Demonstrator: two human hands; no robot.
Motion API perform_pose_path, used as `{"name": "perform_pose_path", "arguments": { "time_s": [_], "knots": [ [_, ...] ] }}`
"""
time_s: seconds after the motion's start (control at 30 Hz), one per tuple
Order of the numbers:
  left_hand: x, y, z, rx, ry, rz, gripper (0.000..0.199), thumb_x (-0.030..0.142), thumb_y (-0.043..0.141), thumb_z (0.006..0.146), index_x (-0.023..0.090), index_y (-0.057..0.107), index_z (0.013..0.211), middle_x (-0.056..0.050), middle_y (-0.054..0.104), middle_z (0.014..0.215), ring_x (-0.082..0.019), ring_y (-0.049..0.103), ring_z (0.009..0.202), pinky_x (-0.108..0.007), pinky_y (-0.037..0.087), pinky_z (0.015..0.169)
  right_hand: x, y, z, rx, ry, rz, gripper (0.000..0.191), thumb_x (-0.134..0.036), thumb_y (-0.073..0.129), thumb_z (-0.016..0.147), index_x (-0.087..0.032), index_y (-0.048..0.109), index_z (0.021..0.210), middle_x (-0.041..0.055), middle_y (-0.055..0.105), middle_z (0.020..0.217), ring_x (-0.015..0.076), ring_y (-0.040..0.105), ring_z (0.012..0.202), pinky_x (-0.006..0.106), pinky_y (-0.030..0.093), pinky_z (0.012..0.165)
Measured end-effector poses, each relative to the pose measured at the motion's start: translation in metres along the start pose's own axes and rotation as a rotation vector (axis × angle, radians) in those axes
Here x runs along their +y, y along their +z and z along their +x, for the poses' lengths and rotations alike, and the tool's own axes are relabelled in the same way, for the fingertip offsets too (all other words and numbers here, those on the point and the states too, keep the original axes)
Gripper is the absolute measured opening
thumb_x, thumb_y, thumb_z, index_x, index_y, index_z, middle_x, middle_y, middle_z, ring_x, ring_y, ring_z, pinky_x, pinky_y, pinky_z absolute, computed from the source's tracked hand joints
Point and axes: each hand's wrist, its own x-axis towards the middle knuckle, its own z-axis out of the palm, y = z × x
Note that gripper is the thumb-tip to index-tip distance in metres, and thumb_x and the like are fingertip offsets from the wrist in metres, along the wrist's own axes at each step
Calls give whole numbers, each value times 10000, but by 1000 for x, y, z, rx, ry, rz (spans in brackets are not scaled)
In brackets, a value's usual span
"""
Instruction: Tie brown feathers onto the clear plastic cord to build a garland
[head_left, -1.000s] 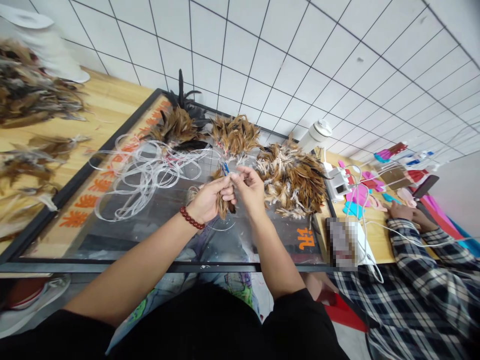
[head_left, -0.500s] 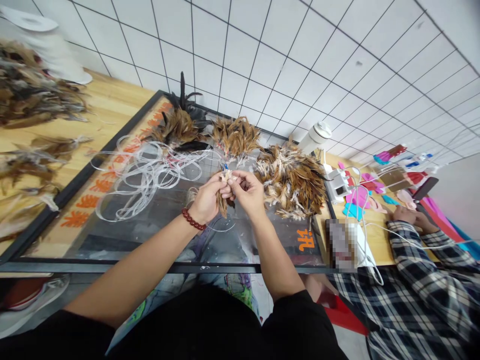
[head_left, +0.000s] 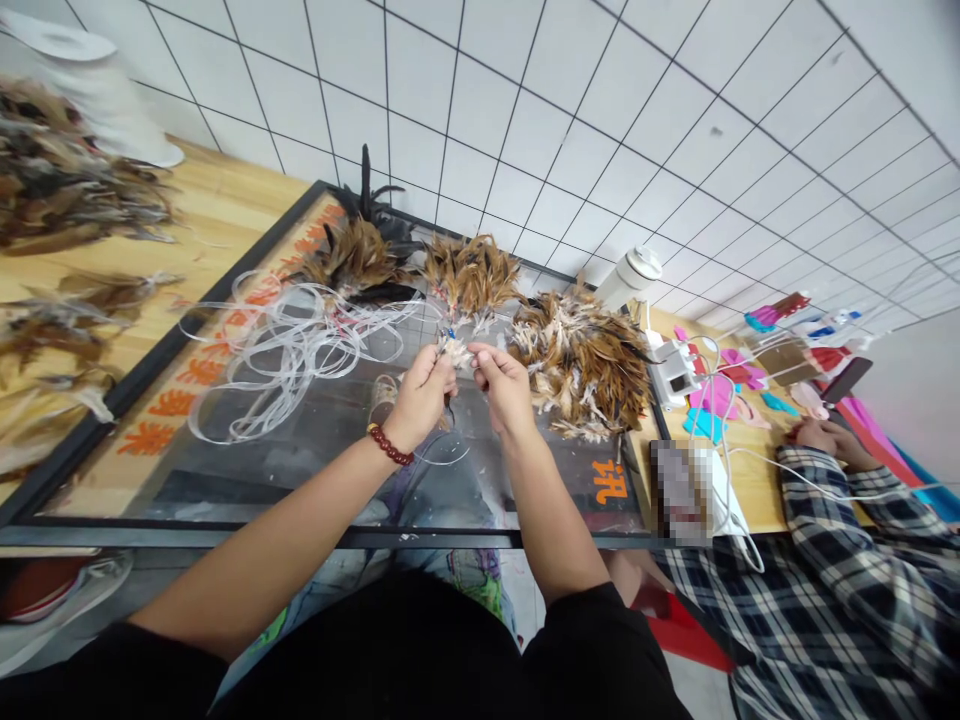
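Note:
My left hand (head_left: 422,400), with a dark red bead bracelet (head_left: 388,446) at the wrist, is closed around a small feather bundle (head_left: 454,352). The pale fluffy quill ends stick up above the fist, and brown tips show below it. My right hand (head_left: 501,388) is pinched at the bundle's right edge; what lies between its fingertips is too small to make out. Just beyond the hands lies a cluster of brown feathers (head_left: 472,275) with a bit of blue at its base. A bigger heap of brown feathers (head_left: 589,365) is to the right of my right hand.
Tangled clear strips (head_left: 289,355) lie left on the glass-topped table (head_left: 262,490). Dark feathers (head_left: 364,250) stand behind them. More feathers (head_left: 67,170) and a white spool (head_left: 105,100) are far left. A white bottle (head_left: 630,275), cables and a co-worker's plaid sleeve (head_left: 817,490) are right.
My right hand has moved slightly right, away from my left fist. More of the bundle's pale ends now show between the hands.

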Motion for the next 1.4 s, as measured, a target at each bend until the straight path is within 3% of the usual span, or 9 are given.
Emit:
{"name": "perform_pose_path", "arguments": {
  "time_s": [0.1, 0.27, 0.47, 0.6, 0.73, 0.97, 1.07, 1.17, 1.4],
  "knots": [
    [-2, -3, 4, -36, 151, 151, 258, 358, 607, 820, 196, 438, 711, 71, 364, 558, -75, 338, 493, -210, 385, 540, -3, 5, -5, -27, 10, 10, 299, -390, 703, 683, -173, 694, 887, -47, 542, 612, 50, 358, 495, 202, 308, 485],
    [-3, -6, 4, -81, 189, 396, 242, 394, 497, 875, 203, 412, 754, 66, 363, 589, -86, 357, 517, -222, 373, 555, -2, 8, -7, 15, -75, -13, 204, -346, 713, 683, -169, 701, 782, -28, 603, 629, 75, 467, 560, 224, 409, 589],
    [-1, -9, 1, -132, 319, 908, 216, 316, 423, 903, 197, 432, 723, 18, 472, 633, -127, 450, 610, -255, 354, 608, 4, 0, -2, 24, -214, -189, 169, -343, 686, 716, -188, 729, 766, 17, 671, 765, 141, 587, 772, 282, 468, 764],
    [0, -11, 2, -139, 330, 991, 206, 309, 360, 924, 200, 454, 777, 10, 485, 640, -146, 478, 613, -264, 363, 611, 1, -2, -2, -54, -112, -95, 233, -368, 695, 707, -196, 743, 858, -1, 658, 732, 105, 536, 643, 248, 446, 631],
    [5, -10, -1, -129, 443, 1266, 153, 232, 348, 911, 201, 446, 797, -28, 527, 681, -184, 522, 656, -290, 358, 621, -6, -2, -4, -223, -8, -30, 317, -368, 727, 680, -209, 732, 954, -21, 651, 710, 66, 450, 539, 217, 393, 537],
    [11, -10, -5, -193, 579, 1721, 138, 128, 355, 855, 166, 485, 831, -126, 598, 780, -270, 563, 771, -352, 359, 669, -1, -1, -4, -150, -54, -63, 224, -393, 712, 701, -186, 695, 784, -20, 642, 676, 70, 489, 534, 213, 419, 538],
    [10, -9, -5, -209, 550, 1633, 147, 154, 347, 878, 174, 479, 817, -107, 590, 770, -247, 557, 754, -340, 360, 665, 0, -2, -2, -107, -59, -92, 204, -366, 728, 679, -176, 676, 727, -28, 622, 636, 67, 477, 516, 209, 402, 521],
    [9, -8, -4, -224, 448, 1355, 191, 232, 344, 912, 192, 456, 762, -48, 547, 697, -191, 523, 669, -305, 354, 630, -1, -4, -2, -65, -97, -128, 194, -349, 743, 656, -174, 672, 698, -39, 594, 596, 71, 470, 522, 211, 393, 530],
    [12, -3, 0, -193, -5, 578, 218, 295, 497, 842, 175, 464, 663, 40, 402, 551, -90, 382, 492, -225, 345, 510, -6, -9, -2, -202, -93, -161, 240, -412, 685, 722, -190, 703, 810, -9, 650, 711, 98, 536, 625, 241, 441, 629]
  ]
}}
